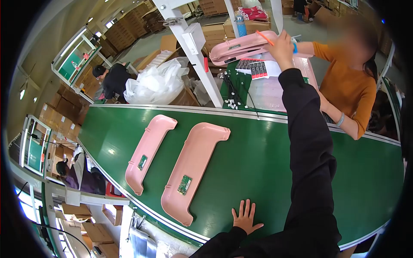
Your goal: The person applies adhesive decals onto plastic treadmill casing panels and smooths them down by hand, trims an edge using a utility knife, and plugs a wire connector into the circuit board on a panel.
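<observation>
My left hand [245, 219] lies flat on the green belt [258, 172] with its fingers spread and nothing in it. My right hand [282, 50] reaches across to the far workbench, its fingers closed on a thin orange stick [265, 38]. Just below the stick are stacked pink shells [241, 44], one with a small circuit board. On the belt, left of my left hand, lie two more pink shells, a larger one [202, 146] and a smaller one [150, 137], each with a green circuit board inside.
A co-worker in an orange top [348, 90] stands across the belt, arms near my right hand. Black cables [232, 90] and printed labels [259, 69] lie on the far bench beside a white post [189, 47]. White plastic bags [157, 84] and other people are further left.
</observation>
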### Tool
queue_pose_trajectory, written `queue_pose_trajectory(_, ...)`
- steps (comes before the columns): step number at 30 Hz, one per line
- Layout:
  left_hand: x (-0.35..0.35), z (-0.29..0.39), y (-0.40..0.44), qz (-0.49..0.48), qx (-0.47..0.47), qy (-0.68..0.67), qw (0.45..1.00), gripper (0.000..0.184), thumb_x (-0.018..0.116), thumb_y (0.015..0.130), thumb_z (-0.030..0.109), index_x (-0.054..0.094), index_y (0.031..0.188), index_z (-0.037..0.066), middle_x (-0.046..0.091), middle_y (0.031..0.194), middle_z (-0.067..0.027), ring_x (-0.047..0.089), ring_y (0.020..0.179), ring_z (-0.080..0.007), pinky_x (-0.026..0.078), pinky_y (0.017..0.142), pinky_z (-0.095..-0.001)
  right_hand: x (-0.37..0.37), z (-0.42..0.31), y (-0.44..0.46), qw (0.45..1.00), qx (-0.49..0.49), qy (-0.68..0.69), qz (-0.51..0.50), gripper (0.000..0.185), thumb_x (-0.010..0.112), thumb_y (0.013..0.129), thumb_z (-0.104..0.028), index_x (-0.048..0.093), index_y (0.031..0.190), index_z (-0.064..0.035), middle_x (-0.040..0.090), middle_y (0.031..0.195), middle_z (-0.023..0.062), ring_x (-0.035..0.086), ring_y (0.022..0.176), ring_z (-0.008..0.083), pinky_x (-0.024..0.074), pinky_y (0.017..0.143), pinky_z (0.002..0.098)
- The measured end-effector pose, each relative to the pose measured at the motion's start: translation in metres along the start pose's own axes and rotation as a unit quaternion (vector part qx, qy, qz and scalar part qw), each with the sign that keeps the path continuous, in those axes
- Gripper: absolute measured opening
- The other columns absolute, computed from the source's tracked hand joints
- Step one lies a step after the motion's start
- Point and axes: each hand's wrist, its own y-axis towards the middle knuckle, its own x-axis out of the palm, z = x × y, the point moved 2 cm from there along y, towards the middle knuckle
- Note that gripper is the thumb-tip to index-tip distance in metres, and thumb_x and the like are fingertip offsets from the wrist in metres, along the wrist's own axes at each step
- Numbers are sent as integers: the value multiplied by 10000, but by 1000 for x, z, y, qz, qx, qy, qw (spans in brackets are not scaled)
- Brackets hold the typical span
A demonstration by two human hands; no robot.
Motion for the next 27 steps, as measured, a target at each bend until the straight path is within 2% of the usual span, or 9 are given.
queue_pose_trajectory(2,1,4,0,21,2,-15,1000,1116,464,797,827,201,1566,61,120,1631,-213,115,1500,-432,253,1007,-780,-10,16,-15,998,-20,-28,-52,803,796,722,-292,424,1350,45,538,1269,257,380,1341,432,404,1053,456)
queue_pose_trajectory(6,3,11,1,16,3,-6,1000,1109,464,801,823,200,1567,66,119,1632,-209,115,1502,-428,255,1006,-779,-17,40,-41,978,-66,-164,-108,704,785,768,-307,519,1323,35,616,1220,235,554,1193,391,458,979,446)
queue_pose_trajectory(11,1,15,1,10,-2,-22,1000,1106,466,800,818,198,1569,70,120,1634,-202,117,1504,-419,253,1010,-777,-24,63,-55,965,-166,-157,-126,362,688,834,-173,667,1176,-58,664,1161,181,585,1158,353,456,957,472)
queue_pose_trajectory(14,-2,21,0,42,5,-94,995,1080,578,804,724,174,1579,88,101,1640,-195,103,1511,-405,254,1021,-770,-34,71,-54,943,-283,-168,-35,239,634,877,-133,695,1097,-59,673,1094,196,639,1019,360,470,863,479)
queue_pose_trajectory(17,-30,19,1,-22,3,-140,990,957,698,806,531,287,1540,76,128,1634,-192,111,1517,-374,263,1079,-707,-55,16,-74,933,-324,-64,-144,276,605,914,-141,637,1171,-47,674,1049,189,634,978,385,476,828,435)
queue_pose_trajectory(20,-20,3,-16,86,19,-243,966,537,719,819,314,563,1266,62,531,1320,-183,516,1231,-344,470,956,-492,-75,-58,-159,927,-275,32,-255,357,590,954,-171,534,1272,-19,643,826,176,636,743,336,481,645,445)
queue_pose_trajectory(22,-27,-10,-40,62,-45,-327,942,386,708,829,275,629,1145,66,634,1165,-155,627,1075,-328,532,862,-422,-86,-96,-241,865,-215,243,-384,429,555,1009,-207,454,1399,-60,556,733,55,530,546,196,423,510,336)
queue_pose_trajectory(24,-48,-16,-83,86,-7,-316,945,249,701,838,232,654,1035,86,673,904,-95,660,783,-292,534,672,-391,-134,-152,-324,675,34,362,-642,429,518,1035,-242,465,1425,-71,460,704,-20,418,541,68,349,491,228)
queue_pose_trajectory(27,-60,-24,-163,106,-56,-339,933,185,705,839,201,642,965,81,647,793,-75,649,713,-288,523,635,-392,-180,-196,-443,490,96,387,-775,383,504,1035,-221,525,1375,-46,470,737,-46,397,591,27,321,533,174)
